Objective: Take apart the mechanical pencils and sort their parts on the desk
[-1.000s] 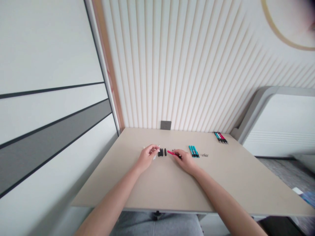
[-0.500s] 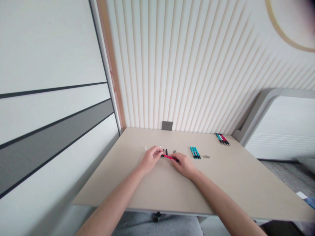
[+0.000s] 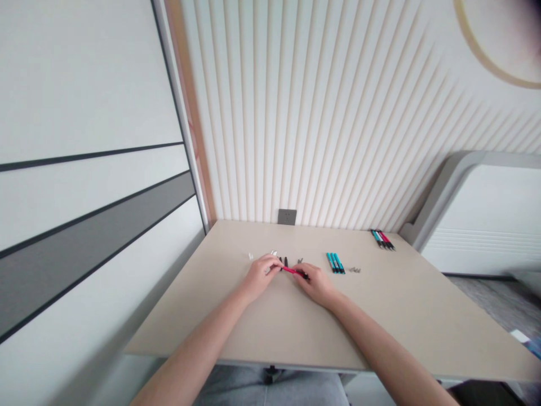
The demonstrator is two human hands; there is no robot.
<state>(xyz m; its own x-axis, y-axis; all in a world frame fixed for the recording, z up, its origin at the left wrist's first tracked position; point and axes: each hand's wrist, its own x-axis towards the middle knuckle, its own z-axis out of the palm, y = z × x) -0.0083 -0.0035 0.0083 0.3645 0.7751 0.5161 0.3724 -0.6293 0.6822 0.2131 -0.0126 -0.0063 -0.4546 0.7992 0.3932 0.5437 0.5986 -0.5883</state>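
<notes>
A red pen with a black end lies across the gap between my hands, just over the table. My left hand pinches its left end between thumb and fingers. Around its right, black part, the fingers of my right hand are closed. Behind the pen are black pen parts on the table. Small white pieces lie beyond my left hand, with another white piece further left. A few small metal-coloured pieces rest beyond my right hand.
On the beige table, several teal pens lie right of my right hand, beside small silvery pieces. A row of mixed-colour pens sits at the far right corner. A wall socket is behind the table.
My left hand has shifted slightly at the pen's left end, where the dark piece by its fingertips now shows less. My right hand has stayed in place.
</notes>
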